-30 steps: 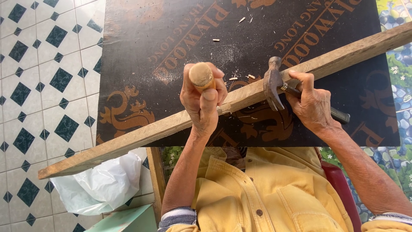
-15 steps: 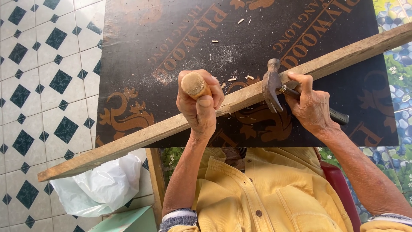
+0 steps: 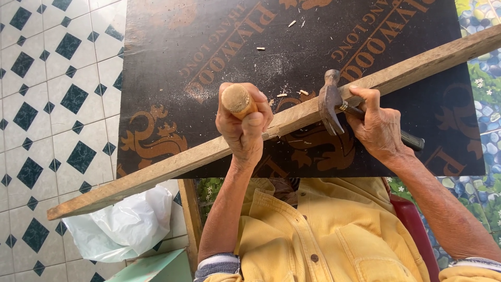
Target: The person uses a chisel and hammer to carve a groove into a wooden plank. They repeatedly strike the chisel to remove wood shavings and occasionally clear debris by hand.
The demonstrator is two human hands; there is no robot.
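A long rough wooden batten (image 3: pixel 172 164) lies slantwise across a dark printed plywood sheet (image 3: pixel 172 62). My left hand (image 3: pixel 244 128) is closed around a round wooden tool handle (image 3: pixel 237 100), held upright over the batten; the tool's blade is hidden under the fist. My right hand (image 3: pixel 378 125) grips a steel hammer (image 3: pixel 331 102) close to its head, which rests against the batten just right of the handle. The hammer's black grip sticks out behind the hand. Small wood chips (image 3: pixel 289 94) lie on the sheet near the tools.
A white plastic bag (image 3: pixel 120 227) lies on the tiled floor (image 3: pixel 47 104) under the batten's left end. A wooden stool leg (image 3: pixel 190 214) and a pale green box corner (image 3: pixel 151 266) are below. Patterned flooring (image 3: pixel 482 83) lies at the right.
My left hand has shifted slightly left and down with the handle. The hammer head stays against the batten, barely moved.
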